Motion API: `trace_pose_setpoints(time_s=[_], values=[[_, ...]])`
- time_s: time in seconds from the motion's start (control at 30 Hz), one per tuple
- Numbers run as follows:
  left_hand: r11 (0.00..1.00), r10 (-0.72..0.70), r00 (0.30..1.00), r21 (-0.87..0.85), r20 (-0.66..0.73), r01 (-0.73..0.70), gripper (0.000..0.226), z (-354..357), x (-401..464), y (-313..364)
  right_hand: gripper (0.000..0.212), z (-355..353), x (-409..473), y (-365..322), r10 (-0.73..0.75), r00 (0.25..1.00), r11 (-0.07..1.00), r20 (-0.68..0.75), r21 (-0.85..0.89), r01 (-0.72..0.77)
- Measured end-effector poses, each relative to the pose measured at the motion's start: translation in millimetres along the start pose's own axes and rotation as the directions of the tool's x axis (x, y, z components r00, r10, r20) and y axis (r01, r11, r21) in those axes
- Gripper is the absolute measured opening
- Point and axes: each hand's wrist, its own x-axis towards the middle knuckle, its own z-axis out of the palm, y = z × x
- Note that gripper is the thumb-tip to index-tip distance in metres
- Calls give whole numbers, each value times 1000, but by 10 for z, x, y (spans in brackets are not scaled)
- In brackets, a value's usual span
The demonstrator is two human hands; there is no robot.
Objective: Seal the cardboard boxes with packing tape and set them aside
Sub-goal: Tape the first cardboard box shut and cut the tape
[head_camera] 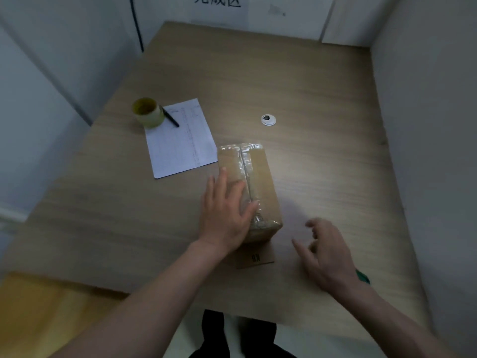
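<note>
Left hand (227,213) flat on taped box (254,182) (right hand (327,250) apart).

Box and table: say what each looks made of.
Box: brown cardboard, matte, judging by its dull tan faces; a glossy clear tape strip along the top seam glints. Table: looks like wood-grain laminate, pale streaked with a smooth sheen, though solid wood can't be ruled out.

One cardboard box (258,182), one tape roll (148,112), one pen (171,117), one paper sheet (180,146), two hands

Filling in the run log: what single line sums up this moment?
left hand: flat on taped box | right hand: empty, beside box | tape roll: on paper, untouched
</note>
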Motion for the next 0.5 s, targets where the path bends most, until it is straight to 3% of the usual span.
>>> trace_pose_setpoints(time_s=[0.07,0.13,0.2,0.33,0.4,0.5], values=[[986,-30,999,-165,15,32,60,123,-39,-60,67,36,223,-294,11,999,981,-42,195,-3],[964,-40,999,-262,-8,37,60,183,0,-93,72,167,406,-506,6,998,947,58,319,-24],[956,-37,999,-291,-11,32,60,192,25,-118,65,313,510,-594,6,991,925,132,377,-56],[934,-61,998,-354,-27,48,62,188,36,-112,46,423,544,-552,58,995,868,83,488,-91],[891,-179,984,-426,-9,158,70,198,20,-77,40,428,547,-519,104,988,806,111,573,-149],[762,-297,949,-573,107,303,94,219,0,-72,48,478,552,-464,142,978,749,152,629,-207]])
